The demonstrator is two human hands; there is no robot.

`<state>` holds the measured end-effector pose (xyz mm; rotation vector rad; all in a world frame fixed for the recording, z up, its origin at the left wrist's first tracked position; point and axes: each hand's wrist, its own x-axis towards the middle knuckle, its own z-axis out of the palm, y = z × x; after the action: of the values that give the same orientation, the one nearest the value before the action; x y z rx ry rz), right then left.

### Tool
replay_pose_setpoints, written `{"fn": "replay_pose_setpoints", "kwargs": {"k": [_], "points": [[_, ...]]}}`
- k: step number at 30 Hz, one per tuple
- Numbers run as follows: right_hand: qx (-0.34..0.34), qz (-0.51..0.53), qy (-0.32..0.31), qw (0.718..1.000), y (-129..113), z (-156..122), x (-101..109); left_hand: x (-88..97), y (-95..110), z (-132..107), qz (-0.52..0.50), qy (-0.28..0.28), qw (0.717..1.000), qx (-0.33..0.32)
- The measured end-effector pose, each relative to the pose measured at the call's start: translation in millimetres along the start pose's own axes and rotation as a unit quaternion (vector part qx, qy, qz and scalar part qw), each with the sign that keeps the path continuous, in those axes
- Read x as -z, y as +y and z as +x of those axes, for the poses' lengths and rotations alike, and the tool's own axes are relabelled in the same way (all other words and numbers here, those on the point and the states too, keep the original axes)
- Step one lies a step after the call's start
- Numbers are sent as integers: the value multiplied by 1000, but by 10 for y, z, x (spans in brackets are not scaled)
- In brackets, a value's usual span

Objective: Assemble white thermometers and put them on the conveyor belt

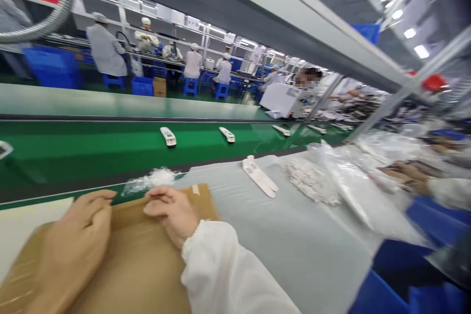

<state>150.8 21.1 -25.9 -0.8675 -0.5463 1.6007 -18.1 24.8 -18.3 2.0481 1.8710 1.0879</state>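
My left hand point(79, 235) lies blurred on a sheet of brown cardboard point(143, 265), its fingers together and nothing visible in them. My right hand point(171, 216) rests near the cardboard's far edge, fingers curled closed, with a white sleeve point(224, 270) around the wrist. Just beyond that hand lies a tuft of clear plastic film point(154, 177). A white moulded plastic part point(259, 175) sits on a grey-white sheet point(287, 250) to my right. Past it, a heap of small white pieces point(312, 181) lies beside clear plastic bags point(349, 181).
A green conveyor belt point(110, 154) runs across my view, carrying several white handheld devices point(168, 136). A co-worker's hands point(408, 174) work at the right, beside blue bins point(434, 221). Beyond the belt, people in white coats sit at another line on blue stools point(191, 87).
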Motion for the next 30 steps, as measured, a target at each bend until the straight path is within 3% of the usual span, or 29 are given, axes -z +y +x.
{"fn": "replay_pose_setpoints", "kwargs": {"k": [5, 9, 12, 15, 18, 21, 25, 28, 30], "points": [[-8, -32, -35, 999, 39, -31, 54, 27, 87, 4, -29, -23, 999, 18], [45, -205, -41, 977, -118, 118, 128, -20, 89, -27, -80, -7, 997, 0], [116, -377, 24, 919, -399, 572, 140, -43, 57, -57, -100, 14, 995, -17], [158, -445, 93, 877, -611, 1196, 69, -60, 50, -68, -116, 31, 993, -14], [179, -495, 144, 838, -603, 1717, -60, -81, 44, -61, -134, 35, 990, -3], [181, -523, 142, 821, -446, 1986, -193, -102, 7, -47, -147, 41, 988, -1], [187, -522, 58, 830, -383, 1868, -316, -95, -38, -23, -154, 64, 986, 12], [191, -504, -41, 841, -563, 1438, -342, -40, -21, 1, -129, 97, 987, 10], [195, -507, -122, 831, -712, 1061, -329, 15, 12, 10, -93, 128, 987, -8]]}}
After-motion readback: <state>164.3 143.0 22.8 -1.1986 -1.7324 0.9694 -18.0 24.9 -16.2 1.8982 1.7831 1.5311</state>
